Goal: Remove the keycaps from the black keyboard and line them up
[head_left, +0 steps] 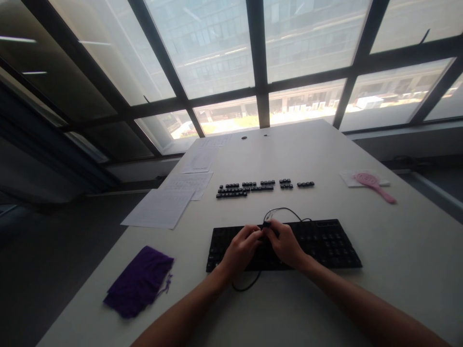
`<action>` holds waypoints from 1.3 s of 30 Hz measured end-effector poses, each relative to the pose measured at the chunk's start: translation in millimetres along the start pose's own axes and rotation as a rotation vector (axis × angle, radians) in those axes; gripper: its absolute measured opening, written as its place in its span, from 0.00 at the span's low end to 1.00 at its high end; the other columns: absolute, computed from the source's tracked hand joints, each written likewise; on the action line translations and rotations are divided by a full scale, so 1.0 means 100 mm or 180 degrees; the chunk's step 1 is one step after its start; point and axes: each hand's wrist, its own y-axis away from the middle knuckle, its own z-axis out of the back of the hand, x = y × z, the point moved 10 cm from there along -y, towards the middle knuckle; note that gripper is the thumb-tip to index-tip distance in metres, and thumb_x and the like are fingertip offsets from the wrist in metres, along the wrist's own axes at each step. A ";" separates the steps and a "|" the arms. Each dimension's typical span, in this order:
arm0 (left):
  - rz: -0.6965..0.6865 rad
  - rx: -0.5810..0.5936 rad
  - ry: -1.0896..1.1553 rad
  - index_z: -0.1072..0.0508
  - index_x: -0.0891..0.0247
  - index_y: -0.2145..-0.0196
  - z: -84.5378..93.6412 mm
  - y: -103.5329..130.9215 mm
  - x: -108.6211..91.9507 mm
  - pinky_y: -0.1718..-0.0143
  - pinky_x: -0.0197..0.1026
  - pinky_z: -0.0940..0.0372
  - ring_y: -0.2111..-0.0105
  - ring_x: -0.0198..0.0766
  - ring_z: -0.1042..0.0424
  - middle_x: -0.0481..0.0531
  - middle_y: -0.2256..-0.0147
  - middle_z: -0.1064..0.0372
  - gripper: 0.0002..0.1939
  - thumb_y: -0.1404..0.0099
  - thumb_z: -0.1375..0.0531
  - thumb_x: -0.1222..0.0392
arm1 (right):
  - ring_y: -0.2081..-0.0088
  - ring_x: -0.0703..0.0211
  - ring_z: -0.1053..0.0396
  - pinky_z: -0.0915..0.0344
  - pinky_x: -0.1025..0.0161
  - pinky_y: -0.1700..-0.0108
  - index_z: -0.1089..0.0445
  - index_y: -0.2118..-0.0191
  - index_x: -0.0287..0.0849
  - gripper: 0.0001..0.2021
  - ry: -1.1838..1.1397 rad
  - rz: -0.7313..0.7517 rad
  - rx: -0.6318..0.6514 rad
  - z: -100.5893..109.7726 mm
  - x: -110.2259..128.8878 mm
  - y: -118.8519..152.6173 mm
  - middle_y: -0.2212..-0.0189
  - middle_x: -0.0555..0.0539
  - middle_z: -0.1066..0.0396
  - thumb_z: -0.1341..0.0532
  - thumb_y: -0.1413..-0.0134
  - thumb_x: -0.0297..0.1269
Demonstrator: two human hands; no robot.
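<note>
A black keyboard [325, 246] lies on the white table, its cable looping behind it and showing again at its front edge. Over its middle, my right hand [284, 241] pinches a small black piece [266, 224], perhaps a keycap. My left hand [243, 246] is closed right beside it, fingertips near the same piece; what it grips, if anything, is hidden. Behind the keyboard, loose black keycaps [231, 193] stand in short rows. The keys under my hands are hidden.
A purple cloth bag [141, 282] lies at the left front. Printed sheets [159, 207] run along the table's left edge. At the right, a pink hairbrush [369, 180] rests partly on a white packet [347, 179]. Windows stand beyond the table [289, 154].
</note>
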 end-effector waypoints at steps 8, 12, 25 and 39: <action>0.0330 -0.0109 0.0215 0.24 0.60 0.59 0.08 -0.08 0.06 0.56 0.44 0.30 0.59 0.41 0.29 0.55 0.60 0.31 0.07 0.32 0.41 0.64 | 0.71 0.59 0.32 0.38 0.63 0.66 0.33 0.69 0.42 0.09 -0.0159 -0.0162 -0.0128 0.05 -0.01 0.00 0.74 0.50 0.28 0.45 0.37 0.36; 0.0579 -0.0073 0.0440 0.25 0.61 0.67 0.18 -0.31 0.20 0.56 0.42 0.31 0.61 0.39 0.28 0.53 0.63 0.28 0.04 0.34 0.39 0.65 | 0.69 0.57 0.30 0.37 0.62 0.63 0.32 0.68 0.42 0.09 -0.0217 -0.0226 -0.0299 0.10 -0.03 -0.02 0.72 0.49 0.26 0.45 0.36 0.37; -0.0428 0.0645 0.0177 0.24 0.59 0.55 -0.02 -0.32 0.03 0.58 0.42 0.30 0.60 0.39 0.30 0.55 0.61 0.29 0.10 0.32 0.41 0.64 | 0.71 0.59 0.30 0.38 0.63 0.66 0.35 0.69 0.43 0.10 -0.0309 -0.0373 -0.0413 0.14 -0.15 -0.05 0.74 0.50 0.27 0.45 0.36 0.37; 0.0624 0.0018 0.0354 0.23 0.61 0.62 0.21 -0.64 0.57 0.66 0.39 0.30 0.68 0.35 0.28 0.53 0.62 0.28 0.05 0.37 0.37 0.61 | 0.71 0.59 0.30 0.38 0.63 0.65 0.34 0.69 0.43 0.11 -0.0249 -0.0384 -0.0466 0.13 -0.13 -0.05 0.74 0.49 0.26 0.46 0.35 0.38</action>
